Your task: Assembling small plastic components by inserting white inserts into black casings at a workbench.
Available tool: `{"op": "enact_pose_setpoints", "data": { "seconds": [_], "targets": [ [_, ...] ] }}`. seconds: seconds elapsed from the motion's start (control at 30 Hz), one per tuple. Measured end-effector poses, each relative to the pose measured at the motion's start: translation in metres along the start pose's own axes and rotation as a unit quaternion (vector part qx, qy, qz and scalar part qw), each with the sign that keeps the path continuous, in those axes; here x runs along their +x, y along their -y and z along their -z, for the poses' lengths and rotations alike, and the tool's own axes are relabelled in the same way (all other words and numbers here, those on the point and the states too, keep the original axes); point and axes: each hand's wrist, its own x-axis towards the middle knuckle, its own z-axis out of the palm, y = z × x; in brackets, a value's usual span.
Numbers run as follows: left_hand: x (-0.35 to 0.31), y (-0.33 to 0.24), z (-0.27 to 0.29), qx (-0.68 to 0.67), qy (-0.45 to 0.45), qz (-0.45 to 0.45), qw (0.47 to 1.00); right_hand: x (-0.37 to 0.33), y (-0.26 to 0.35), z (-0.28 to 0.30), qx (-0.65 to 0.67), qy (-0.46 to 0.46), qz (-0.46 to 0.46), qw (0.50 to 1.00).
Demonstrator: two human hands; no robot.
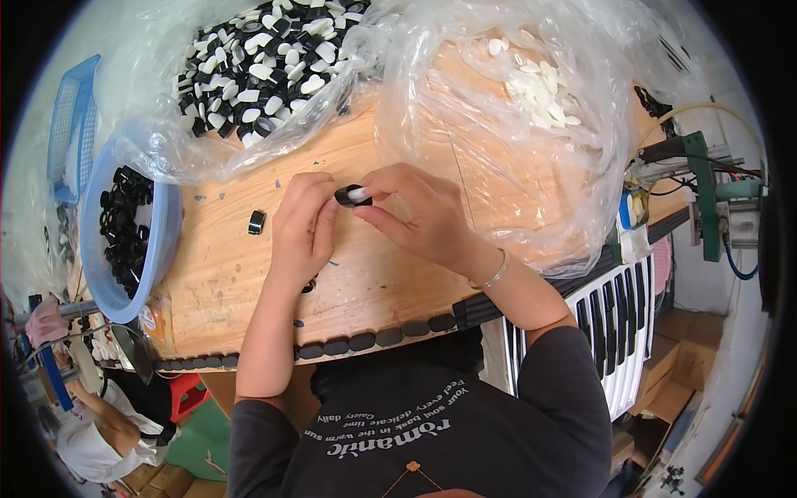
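Note:
Above the middle of the wooden table, a small black plastic part (pixel 343 197) is held at the fingertips of my left hand (pixel 305 222), whose fingers are closed. A white oval piece (pixel 358 195) lies against that part's right side. My right hand (pixel 423 212) comes from the right, its forefinger at the white piece and its thumb curved just below. The fingertips partly hide where the two pieces meet. To the left of my left hand, a single black part (pixel 257 222) lies on the table. Another small dark piece (pixel 309 286) shows beside my left forearm.
A blue basin (pixel 172 236) of black parts stands at the left, a blue basket (pixel 73 124) behind it. Black-and-white parts (pixel 261 66) and white ovals (pixel 544 91) lie on plastic sheeting at the back. Dark pads (pixel 361 342) line the near table edge. A green-framed device (pixel 706 195) stands right.

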Motion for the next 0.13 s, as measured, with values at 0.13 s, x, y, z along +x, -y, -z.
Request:
{"op": "enact_pose_setpoints", "data": {
  "seconds": [0.13],
  "targets": [
    [-0.0019, -0.0014, 0.0005, -0.011, 0.009, 0.033, 0.999, 0.0003, -0.0071, 0.0026, 0.001, 0.017, 0.028, 0.999]
  ]
}}
